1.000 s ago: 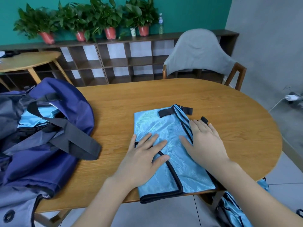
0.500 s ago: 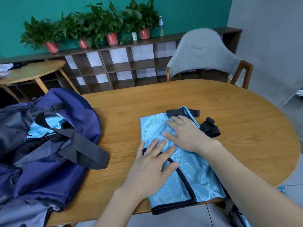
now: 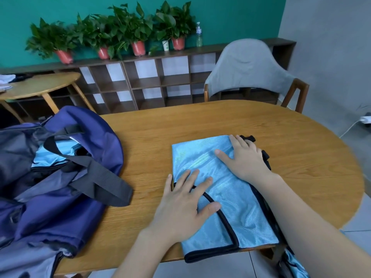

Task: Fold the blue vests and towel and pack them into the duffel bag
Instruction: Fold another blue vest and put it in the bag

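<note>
A light blue vest with black trim lies folded flat on the wooden table, its near end hanging over the front edge. My left hand presses flat on its near left part, fingers spread. My right hand lies flat on the far right part, covering black straps at the vest's right edge. The navy duffel bag sits open at the left of the table, with light blue fabric showing inside under its black handle strap.
A grey-covered chair stands behind the table. More blue fabric hangs below the table's front right edge. A shelf with potted plants lines the back wall, and a small round table stands at the far left.
My right hand slid from the vest's right side across to its far middle, then to the far right corner. The black top strap now lies under that hand. My left hand stayed pressing.
</note>
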`<state>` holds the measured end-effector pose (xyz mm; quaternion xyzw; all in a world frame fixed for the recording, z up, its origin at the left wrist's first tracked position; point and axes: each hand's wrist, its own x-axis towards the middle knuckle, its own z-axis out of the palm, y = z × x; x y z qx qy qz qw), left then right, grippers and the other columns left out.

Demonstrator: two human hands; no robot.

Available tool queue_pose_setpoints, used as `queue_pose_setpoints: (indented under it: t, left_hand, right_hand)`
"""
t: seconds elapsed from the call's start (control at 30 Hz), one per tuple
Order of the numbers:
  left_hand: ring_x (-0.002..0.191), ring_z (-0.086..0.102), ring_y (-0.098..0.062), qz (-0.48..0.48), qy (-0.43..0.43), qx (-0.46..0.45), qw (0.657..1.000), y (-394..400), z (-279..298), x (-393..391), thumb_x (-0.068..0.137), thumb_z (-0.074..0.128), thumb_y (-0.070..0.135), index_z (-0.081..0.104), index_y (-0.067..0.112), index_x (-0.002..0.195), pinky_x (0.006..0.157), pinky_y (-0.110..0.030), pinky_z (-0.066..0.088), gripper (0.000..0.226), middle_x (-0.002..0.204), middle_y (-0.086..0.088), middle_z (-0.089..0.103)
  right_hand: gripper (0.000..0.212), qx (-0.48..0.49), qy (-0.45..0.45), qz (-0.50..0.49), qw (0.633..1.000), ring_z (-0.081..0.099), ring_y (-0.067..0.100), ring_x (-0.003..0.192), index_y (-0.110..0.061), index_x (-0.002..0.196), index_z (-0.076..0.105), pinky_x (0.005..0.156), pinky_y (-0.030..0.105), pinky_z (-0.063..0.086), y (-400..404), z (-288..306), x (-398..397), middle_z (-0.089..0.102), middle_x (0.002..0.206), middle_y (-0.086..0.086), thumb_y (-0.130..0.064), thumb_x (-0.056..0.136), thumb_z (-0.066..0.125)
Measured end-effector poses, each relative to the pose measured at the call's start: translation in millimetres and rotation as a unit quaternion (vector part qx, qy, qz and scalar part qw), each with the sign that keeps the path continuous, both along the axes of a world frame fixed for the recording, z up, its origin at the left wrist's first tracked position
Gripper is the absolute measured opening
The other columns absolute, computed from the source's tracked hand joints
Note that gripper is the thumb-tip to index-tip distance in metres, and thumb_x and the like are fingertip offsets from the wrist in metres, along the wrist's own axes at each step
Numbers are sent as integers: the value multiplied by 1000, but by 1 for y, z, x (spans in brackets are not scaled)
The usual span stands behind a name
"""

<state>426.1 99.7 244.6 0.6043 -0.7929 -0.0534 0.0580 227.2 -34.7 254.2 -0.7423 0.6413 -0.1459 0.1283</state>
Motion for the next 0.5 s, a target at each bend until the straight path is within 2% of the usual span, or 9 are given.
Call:
queue_pose_setpoints:
  t: [0.17,0.33,0.43,0.5]
  left_hand:
    - [153,-12,-7,6,4,-10,1000,-3,0,8,90,14,84,8,45,157,124,-50,-10,77,168,11,-3]
    - [154,3,-7,-8,49,-75,996,-2,-1,14,92,26,81,30,39,156,125,-47,-7,76,166,8,20]
    - [151,17,-1,-40,134,-105,985,8,-4,17,90,40,78,48,41,146,126,-45,8,68,159,12,37]
    - [147,28,1,-62,203,-109,971,21,-8,19,89,54,71,58,40,138,124,-41,22,58,152,15,47]
  right_hand:
    - [72,-90,-45,42,994,22,22,149,-20,151,42,118,44,20,15,7,-9,34,161,0,-66,96,41]
    - [48,-139,-107,187,967,35,5,142,-27,131,65,120,38,29,62,11,-33,54,144,-13,-58,96,53]
    - [37,-137,-128,269,945,48,-1,129,-29,114,75,111,34,41,95,7,-48,64,128,-19,-57,94,61]
    - [35,-139,-133,301,934,54,-2,121,-29,107,78,105,31,44,114,0,-58,67,120,-22,-58,91,65]
